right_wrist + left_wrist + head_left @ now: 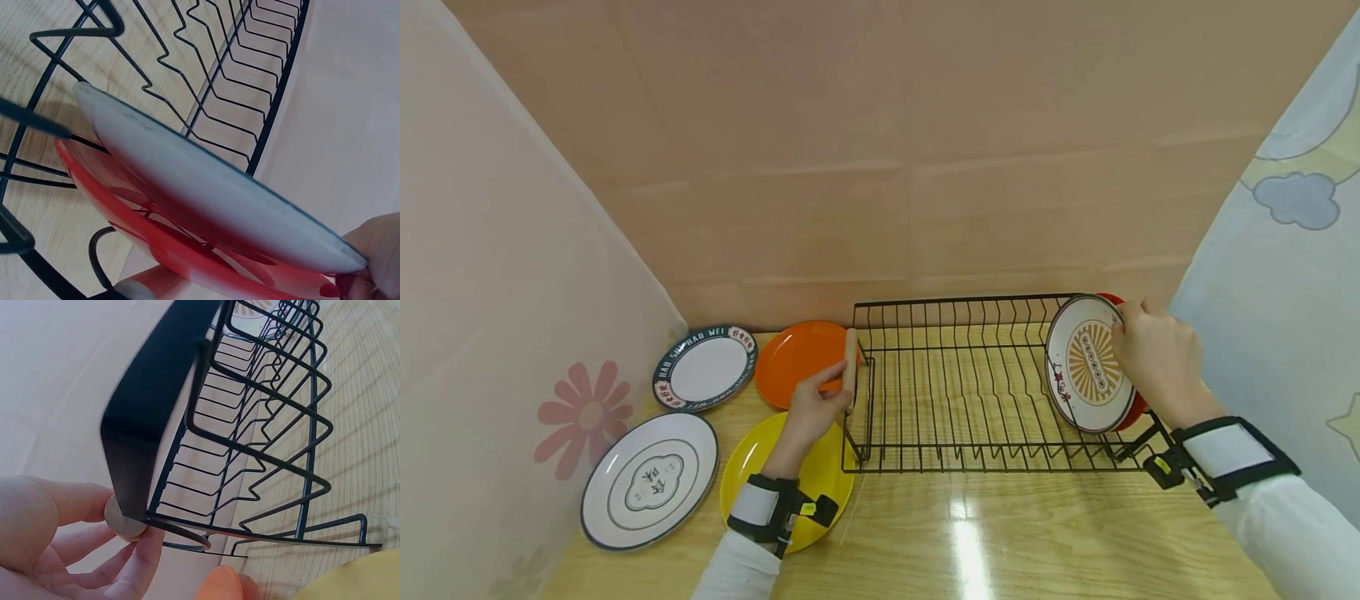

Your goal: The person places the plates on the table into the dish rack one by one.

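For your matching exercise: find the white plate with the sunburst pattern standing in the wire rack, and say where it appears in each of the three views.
Head: the sunburst plate stands at the rack's right end, gripped by the right hand.
Left wrist: only a sliver shows at the top, behind the wires.
Right wrist: it fills the middle, seen from its back, before a red plate.
Shared landmark: the black wire rack.

A black wire rack (262, 425) is seen close up, standing on a wooden table (356, 425). Its round wooden handle end (123, 520) is pinched between the thumb and fingers of the left hand (56, 544), beside a broad black band (150, 394) at the rack's end. Orange (219, 584) and yellow (353, 578) edges, probably plates, are cut off at the bottom. A patterned plate (253, 315) is glimpsed at the far end.
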Demonstrator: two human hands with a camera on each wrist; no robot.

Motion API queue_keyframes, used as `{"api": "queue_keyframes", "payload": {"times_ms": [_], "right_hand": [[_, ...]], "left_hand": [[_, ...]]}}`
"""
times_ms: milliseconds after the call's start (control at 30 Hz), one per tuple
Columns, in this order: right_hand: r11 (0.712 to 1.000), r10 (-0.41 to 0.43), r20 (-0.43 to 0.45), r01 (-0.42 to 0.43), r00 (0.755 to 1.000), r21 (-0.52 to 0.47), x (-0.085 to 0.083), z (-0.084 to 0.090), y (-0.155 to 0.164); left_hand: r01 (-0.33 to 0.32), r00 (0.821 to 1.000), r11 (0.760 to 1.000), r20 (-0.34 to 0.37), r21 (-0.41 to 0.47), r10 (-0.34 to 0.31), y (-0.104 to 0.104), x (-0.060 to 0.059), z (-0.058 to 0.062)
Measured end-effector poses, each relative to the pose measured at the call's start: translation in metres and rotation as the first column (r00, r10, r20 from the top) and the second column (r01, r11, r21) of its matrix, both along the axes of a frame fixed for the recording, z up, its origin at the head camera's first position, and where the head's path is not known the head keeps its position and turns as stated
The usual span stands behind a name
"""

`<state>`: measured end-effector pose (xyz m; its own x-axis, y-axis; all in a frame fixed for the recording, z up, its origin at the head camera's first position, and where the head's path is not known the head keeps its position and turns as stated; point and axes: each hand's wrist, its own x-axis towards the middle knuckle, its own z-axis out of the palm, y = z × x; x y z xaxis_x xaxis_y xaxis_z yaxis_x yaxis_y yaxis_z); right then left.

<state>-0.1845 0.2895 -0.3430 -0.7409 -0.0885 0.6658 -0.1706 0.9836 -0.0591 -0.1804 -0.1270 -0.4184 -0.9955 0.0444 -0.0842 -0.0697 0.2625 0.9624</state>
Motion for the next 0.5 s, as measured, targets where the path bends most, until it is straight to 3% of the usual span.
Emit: {"api": "queue_keyframes", "payload": {"times_ms": [500], "right_hand": [[0.999,-0.014,0.009,0.013,1.000,0.050,0.0003,0.0001,0.0018]], "left_hand": [[0.001,1.000,1.000,-0.004,-0.008,-0.002,-0.0006,-0.0009,-0.0005]]}}
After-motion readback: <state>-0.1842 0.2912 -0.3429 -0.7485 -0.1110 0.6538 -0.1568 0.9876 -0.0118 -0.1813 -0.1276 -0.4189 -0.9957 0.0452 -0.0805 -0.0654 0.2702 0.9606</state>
